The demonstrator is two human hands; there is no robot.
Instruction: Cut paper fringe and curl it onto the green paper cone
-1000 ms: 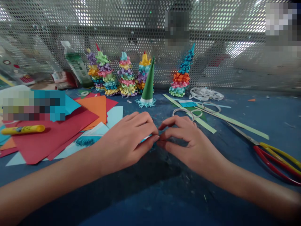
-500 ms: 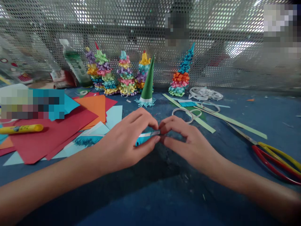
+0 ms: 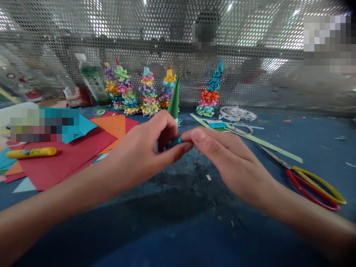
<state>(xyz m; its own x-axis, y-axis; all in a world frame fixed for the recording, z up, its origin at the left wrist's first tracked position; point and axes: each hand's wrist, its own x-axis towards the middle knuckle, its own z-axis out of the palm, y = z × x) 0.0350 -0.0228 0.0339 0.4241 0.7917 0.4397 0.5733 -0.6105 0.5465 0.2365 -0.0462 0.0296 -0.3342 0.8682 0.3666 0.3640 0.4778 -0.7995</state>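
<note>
**Teal paper piece (image 3: 175,141) pinched above bench centre**

Left hand (image 3: 140,148) and right hand (image 3: 230,161) both grasp it between fingertips, most of the paper hidden by them. Green paper cone (image 3: 174,100) stands just behind the left hand. Curled-paper trees (image 3: 148,92) line the back edge of the blue bench (image 3: 178,230). Red paper sheet (image 3: 63,155) and glue stick (image 3: 30,152) lie toward the left edge; red-and-yellow scissors (image 3: 314,189) lie toward the right.

Left hand (image 3: 139,148) and right hand (image 3: 230,163) now higher, blue paper strip (image 3: 176,141) pinched between them.
</note>
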